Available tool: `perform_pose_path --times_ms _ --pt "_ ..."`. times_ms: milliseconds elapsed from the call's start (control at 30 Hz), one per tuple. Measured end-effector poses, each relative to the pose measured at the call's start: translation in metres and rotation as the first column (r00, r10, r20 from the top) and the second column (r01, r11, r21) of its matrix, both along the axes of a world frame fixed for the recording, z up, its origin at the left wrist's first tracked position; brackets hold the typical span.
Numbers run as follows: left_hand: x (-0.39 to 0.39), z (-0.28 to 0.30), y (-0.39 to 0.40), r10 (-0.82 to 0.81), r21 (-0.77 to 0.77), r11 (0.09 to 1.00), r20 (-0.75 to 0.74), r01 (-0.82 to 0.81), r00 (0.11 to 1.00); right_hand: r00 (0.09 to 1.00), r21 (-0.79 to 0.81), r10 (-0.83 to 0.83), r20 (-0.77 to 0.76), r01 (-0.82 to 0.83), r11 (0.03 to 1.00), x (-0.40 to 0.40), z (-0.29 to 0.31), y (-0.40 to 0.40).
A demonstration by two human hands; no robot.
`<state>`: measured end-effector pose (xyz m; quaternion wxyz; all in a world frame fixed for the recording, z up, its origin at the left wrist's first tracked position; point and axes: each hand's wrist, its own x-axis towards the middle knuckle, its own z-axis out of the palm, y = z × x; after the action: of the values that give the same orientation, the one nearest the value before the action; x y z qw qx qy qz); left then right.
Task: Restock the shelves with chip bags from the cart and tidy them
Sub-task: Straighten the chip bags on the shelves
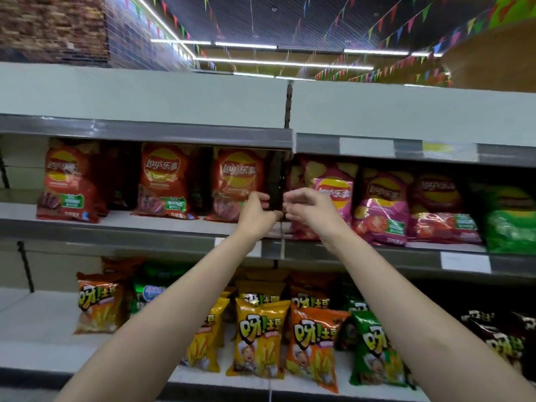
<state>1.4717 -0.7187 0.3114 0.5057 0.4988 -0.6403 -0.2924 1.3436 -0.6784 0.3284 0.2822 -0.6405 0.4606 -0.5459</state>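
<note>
Three red Lay's bags stand on the middle shelf (162, 227), left of the dark upright post (275, 181). My left hand (256, 211) reaches up to the right edge of the rightmost red Lay's bag (236, 181). Its fingers are curled at that edge, and blur hides whether they pinch it. My right hand (307, 204) hovers just right of the post, in front of the left edge of a pink Lay's bag (324, 192). Its fingers are loosely curled with nothing visible in them. More pink bags (383, 204) and a green bag (510, 224) stand further right. No cart is in view.
The lower shelf (37, 338) holds several orange, yellow, green and black fry-snack bags (259, 340), some leaning. The top shelf (145, 94) shows only its white face. Gaps separate the red bags. Ceiling lights and bunting hang beyond.
</note>
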Motion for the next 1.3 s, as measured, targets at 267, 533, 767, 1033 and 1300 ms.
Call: perform_pose_path --times_ms 267,533,767,1033,1300 --pt "-0.051 -0.003 0.036 -0.118 0.106 0.988 0.016 0.116 0.993 0.969 -0.014 -0.247 0.017 0.247 0.969 -0.093 -0.012 0.026" --pt "-0.067 0.002 0.02 -0.152 0.173 0.978 0.209 0.116 0.966 0.987 0.191 -0.123 -0.102 0.14 0.972 -0.105 -0.023 0.017" --pt "-0.052 0.002 0.004 -0.125 0.183 0.98 0.284 0.074 0.951 0.988 0.149 -0.036 -0.152 0.058 0.987 -0.094 -0.015 0.0" --pt "-0.049 0.018 -0.007 -0.298 0.262 0.924 0.031 0.28 0.954 0.994 0.147 -0.105 -0.006 0.105 0.984 -0.099 0.011 -0.023" --pt "-0.07 0.032 -0.035 -0.177 0.123 0.954 -0.503 0.272 0.846 0.972 0.167 -0.154 0.177 0.125 0.978 -0.095 0.023 -0.059"
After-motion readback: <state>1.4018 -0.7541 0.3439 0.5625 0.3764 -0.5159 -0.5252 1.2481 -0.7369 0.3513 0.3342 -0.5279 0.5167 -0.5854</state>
